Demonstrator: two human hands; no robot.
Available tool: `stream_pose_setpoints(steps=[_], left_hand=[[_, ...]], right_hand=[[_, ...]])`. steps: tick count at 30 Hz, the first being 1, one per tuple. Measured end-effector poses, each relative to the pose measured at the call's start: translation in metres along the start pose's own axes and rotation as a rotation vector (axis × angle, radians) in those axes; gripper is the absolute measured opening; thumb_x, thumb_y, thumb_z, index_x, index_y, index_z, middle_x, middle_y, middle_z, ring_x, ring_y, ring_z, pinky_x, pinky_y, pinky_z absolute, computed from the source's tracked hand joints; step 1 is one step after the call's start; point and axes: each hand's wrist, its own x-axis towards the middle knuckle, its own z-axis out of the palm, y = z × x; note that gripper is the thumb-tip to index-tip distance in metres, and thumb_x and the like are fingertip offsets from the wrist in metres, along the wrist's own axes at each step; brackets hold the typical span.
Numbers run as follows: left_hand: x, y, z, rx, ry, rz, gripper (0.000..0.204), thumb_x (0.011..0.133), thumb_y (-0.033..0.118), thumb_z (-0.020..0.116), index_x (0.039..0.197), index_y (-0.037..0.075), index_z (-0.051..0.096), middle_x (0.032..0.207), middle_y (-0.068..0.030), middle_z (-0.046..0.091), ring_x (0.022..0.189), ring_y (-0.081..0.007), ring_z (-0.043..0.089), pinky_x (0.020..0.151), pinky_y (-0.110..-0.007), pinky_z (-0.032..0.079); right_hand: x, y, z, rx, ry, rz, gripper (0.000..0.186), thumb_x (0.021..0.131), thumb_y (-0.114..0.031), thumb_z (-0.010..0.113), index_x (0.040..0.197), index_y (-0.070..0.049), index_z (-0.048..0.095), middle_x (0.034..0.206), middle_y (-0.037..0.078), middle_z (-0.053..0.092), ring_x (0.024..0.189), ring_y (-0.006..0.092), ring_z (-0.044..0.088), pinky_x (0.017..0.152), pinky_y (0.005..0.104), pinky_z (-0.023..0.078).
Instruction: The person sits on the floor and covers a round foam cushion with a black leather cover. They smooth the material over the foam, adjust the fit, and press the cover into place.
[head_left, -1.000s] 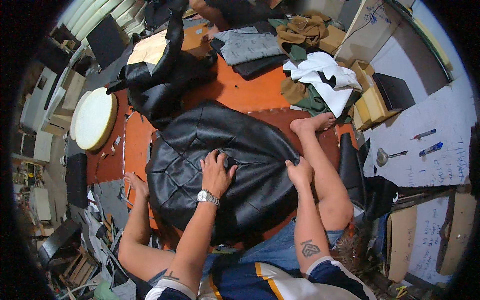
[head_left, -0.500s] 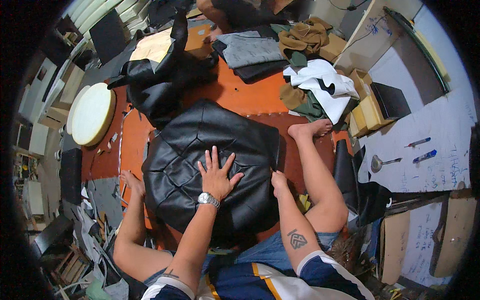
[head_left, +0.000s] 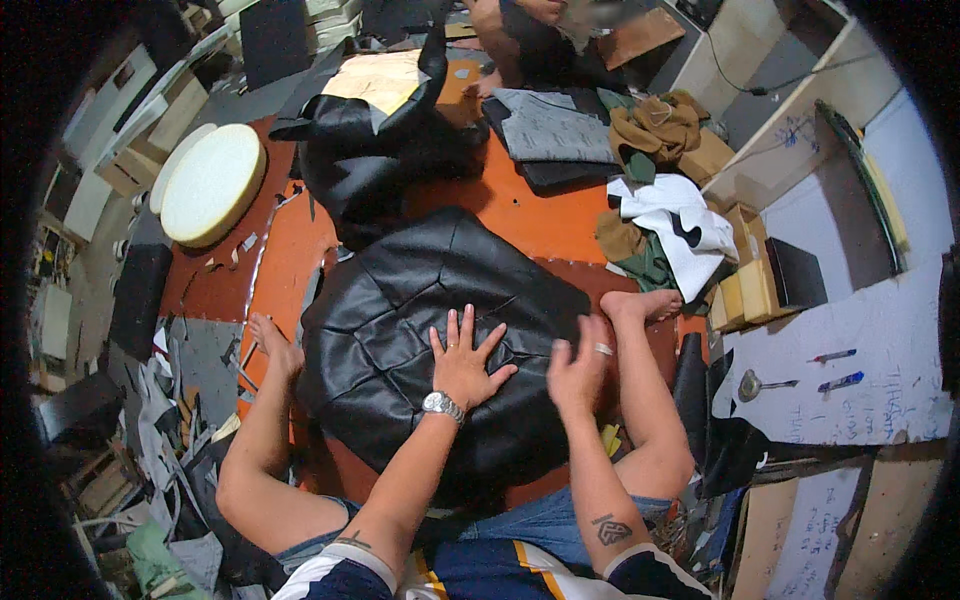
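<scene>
A black quilted leatherette cover [head_left: 395,400] with tufted creases lies between my bare legs on the orange and brown mats. My left hand [head_left: 465,362], a metal watch on its wrist, presses flat on the middle of it with fingers spread. My right hand [head_left: 578,365] is at the cover's right edge, blurred, thumb and fingers apart; I make out nothing gripped in it, though a small pale spot beside its fingers is unclear.
Around me are crumpled black leatherette [head_left: 360,170], round foam pads [head_left: 210,185], folded grey fabric [head_left: 550,130], white and brown scraps [head_left: 670,230], foam blocks [head_left: 750,265], a white board [head_left: 880,400] with pens and scattered offcuts [head_left: 170,470]. Another person [head_left: 515,40] sits at the back.
My right hand has let go of the cover's pulled edge and loosened its fingers. My left hand has flattened out on the cover. The view has tilted, so the surroundings appear shifted.
</scene>
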Motion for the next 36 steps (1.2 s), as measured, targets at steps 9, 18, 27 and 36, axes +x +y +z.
stream_pose_setpoints(steps=[9,18,27,36], left_hand=[[-0.002,-0.065,-0.034,-0.301,-0.161,0.152,0.082,0.091,0.028,0.074,0.163,0.009,0.039,0.168,-0.0226,0.039,0.156,-0.0414,0.034,0.129,-0.052,0.026],[-0.032,-0.286,-0.064,-0.632,0.192,-0.750,0.096,0.096,0.065,0.067,0.155,-0.007,0.046,0.160,-0.0356,0.044,0.154,-0.0445,0.039,0.126,-0.046,0.032],[-0.033,-0.300,-0.033,-0.625,0.244,-0.756,0.079,0.107,0.065,0.044,0.142,-0.003,0.064,0.131,-0.0374,0.067,0.132,-0.0487,0.061,0.116,-0.047,0.044],[-0.037,-0.309,-0.027,-0.643,0.243,-0.708,0.074,0.105,0.063,0.050,0.140,0.000,0.067,0.141,-0.0331,0.064,0.136,-0.0436,0.059,0.117,-0.045,0.043]], right_hand=[[0.011,-0.113,0.079,0.259,-1.056,0.131,0.074,0.113,-0.055,0.039,0.174,-0.021,0.016,0.182,0.009,0.011,0.166,0.0416,-0.004,0.128,0.0645,0.002],[-0.014,-0.147,0.090,-0.476,-1.164,-0.146,0.132,0.074,-0.081,0.077,0.174,-0.030,0.006,0.174,0.027,-0.027,0.156,0.0545,-0.029,0.121,0.0768,-0.006],[-0.010,-0.144,0.094,-0.474,-1.224,-0.142,0.143,0.069,-0.082,0.080,0.174,-0.031,-0.003,0.172,0.028,-0.031,0.154,0.0558,-0.033,0.119,0.0790,-0.008],[-0.008,-0.141,0.092,-0.473,-1.233,-0.145,0.144,0.068,-0.084,0.079,0.174,-0.031,-0.002,0.172,0.026,-0.031,0.155,0.0548,-0.033,0.119,0.0783,-0.007]])
